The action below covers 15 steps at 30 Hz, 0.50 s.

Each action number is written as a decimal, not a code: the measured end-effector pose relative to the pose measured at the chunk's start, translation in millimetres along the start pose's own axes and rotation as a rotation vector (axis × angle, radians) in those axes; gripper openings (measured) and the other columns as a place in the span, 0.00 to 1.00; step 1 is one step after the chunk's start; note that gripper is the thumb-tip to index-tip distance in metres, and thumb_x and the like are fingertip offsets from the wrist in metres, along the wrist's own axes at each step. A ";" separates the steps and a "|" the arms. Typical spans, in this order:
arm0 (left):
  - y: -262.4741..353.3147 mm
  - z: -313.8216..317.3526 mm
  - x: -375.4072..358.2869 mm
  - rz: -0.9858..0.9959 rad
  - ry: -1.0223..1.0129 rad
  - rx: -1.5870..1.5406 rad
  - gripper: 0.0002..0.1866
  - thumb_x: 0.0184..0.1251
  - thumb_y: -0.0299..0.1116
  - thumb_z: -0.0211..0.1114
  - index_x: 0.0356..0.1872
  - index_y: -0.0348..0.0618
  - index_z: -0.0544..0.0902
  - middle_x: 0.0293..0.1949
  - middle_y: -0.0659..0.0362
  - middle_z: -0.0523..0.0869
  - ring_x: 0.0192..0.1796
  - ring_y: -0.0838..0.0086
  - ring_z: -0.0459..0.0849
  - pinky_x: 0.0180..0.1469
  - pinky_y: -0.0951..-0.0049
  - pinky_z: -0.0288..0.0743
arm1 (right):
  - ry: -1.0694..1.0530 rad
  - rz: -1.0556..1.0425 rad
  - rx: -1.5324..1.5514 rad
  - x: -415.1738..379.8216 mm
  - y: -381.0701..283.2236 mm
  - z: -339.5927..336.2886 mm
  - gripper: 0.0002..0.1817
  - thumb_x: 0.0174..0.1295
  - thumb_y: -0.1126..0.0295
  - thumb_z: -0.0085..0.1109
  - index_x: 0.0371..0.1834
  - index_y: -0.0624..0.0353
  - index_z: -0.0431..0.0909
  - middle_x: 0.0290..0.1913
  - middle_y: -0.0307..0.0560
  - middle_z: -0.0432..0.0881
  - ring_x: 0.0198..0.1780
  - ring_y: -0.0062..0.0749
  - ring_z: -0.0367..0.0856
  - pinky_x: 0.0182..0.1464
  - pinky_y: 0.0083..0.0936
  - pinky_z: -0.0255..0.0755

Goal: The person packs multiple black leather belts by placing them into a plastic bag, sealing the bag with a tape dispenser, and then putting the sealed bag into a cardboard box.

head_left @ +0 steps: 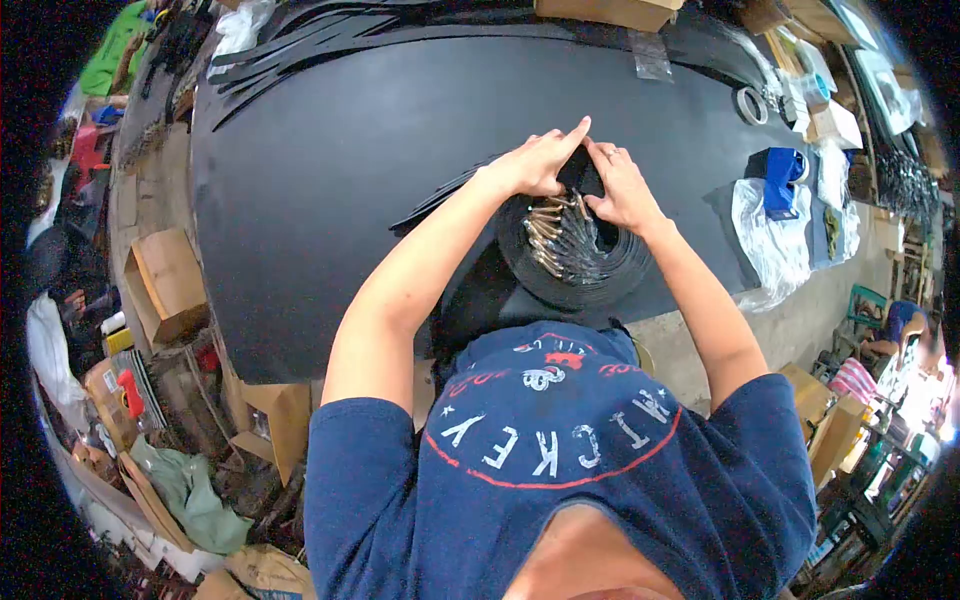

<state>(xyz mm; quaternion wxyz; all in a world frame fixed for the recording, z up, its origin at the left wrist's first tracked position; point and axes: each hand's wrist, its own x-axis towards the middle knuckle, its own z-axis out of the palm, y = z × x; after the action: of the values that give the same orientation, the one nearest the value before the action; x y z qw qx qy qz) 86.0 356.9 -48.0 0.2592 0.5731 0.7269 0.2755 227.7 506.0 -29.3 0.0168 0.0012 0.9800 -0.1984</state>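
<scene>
A thick coil of black straps [620, 270] lies at the near edge of the black table [400, 110], with shiny brass-coloured metal ends [548, 235] bunched in its middle. My left hand [540, 162] rests at the coil's far side, its fingers closed around part of the black straps. Facing it from the right, my right hand [622, 187] also grips the black straps, thumb toward the coil's centre. Both sets of fingertips nearly meet. Loose black strips [440, 203] stick out to the left beneath my left forearm.
Long black strips [330, 45] lie along the far edge. At the right are a tape roll [751, 106], a blue box [783, 184] and clear plastic [768, 240]. A cardboard box [610, 12] sits at the far side; another open box [168, 285] stands left of the table.
</scene>
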 end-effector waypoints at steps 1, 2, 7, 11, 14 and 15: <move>1.3 -0.6 -2.6 -0.013 0.018 -0.037 0.54 0.46 0.32 0.73 0.74 0.39 0.48 0.57 0.39 0.74 0.59 0.45 0.73 0.63 0.55 0.67 | 0.031 0.003 -0.012 -1.6 1.6 3.7 0.46 0.40 0.70 0.67 0.68 0.66 0.59 0.59 0.57 0.69 0.58 0.52 0.68 0.59 0.39 0.69; 0.8 0.9 -6.3 -0.017 0.017 -0.038 0.54 0.46 0.32 0.73 0.74 0.39 0.48 0.57 0.39 0.74 0.59 0.45 0.73 0.63 0.55 0.67 | 0.064 0.007 -0.026 -2.1 2.5 6.0 0.46 0.39 0.70 0.67 0.68 0.66 0.60 0.58 0.57 0.69 0.57 0.52 0.69 0.59 0.40 0.69; -3.7 7.2 -36.0 -0.115 0.237 -0.013 0.43 0.55 0.37 0.70 0.69 0.33 0.59 0.53 0.40 0.76 0.57 0.48 0.74 0.60 0.59 0.69 | 0.053 0.027 -0.016 -1.5 -1.8 3.2 0.45 0.39 0.70 0.67 0.67 0.65 0.61 0.59 0.56 0.70 0.57 0.52 0.69 0.58 0.41 0.70; 4.0 8.7 -63.8 -0.130 0.289 0.112 0.47 0.51 0.39 0.70 0.71 0.33 0.56 0.60 0.40 0.72 0.64 0.49 0.68 0.65 0.55 0.63 | 0.048 0.066 0.014 -1.1 -5.9 1.3 0.43 0.40 0.72 0.64 0.67 0.65 0.63 0.58 0.56 0.70 0.57 0.52 0.68 0.61 0.39 0.66; 10.0 12.4 -68.4 -0.199 0.299 0.096 0.50 0.48 0.39 0.71 0.71 0.32 0.54 0.62 0.40 0.71 0.65 0.48 0.67 0.67 0.54 0.61 | 0.050 0.064 0.011 -0.9 -5.8 1.8 0.44 0.39 0.72 0.65 0.67 0.65 0.62 0.59 0.57 0.70 0.57 0.52 0.68 0.61 0.40 0.66; 10.4 13.2 -68.8 -0.231 0.322 0.071 0.50 0.47 0.38 0.71 0.71 0.32 0.55 0.62 0.40 0.71 0.65 0.48 0.67 0.67 0.55 0.61 | 0.052 0.062 0.011 -0.5 -4.6 3.4 0.44 0.39 0.72 0.65 0.67 0.65 0.62 0.59 0.57 0.70 0.57 0.52 0.68 0.61 0.40 0.66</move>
<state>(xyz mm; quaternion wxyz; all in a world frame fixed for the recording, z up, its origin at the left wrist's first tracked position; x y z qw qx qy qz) 116.7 293.1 -45.9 0.1493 0.4430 0.8292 0.3063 228.2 500.5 -30.7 -0.0027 0.0366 0.9785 -0.2031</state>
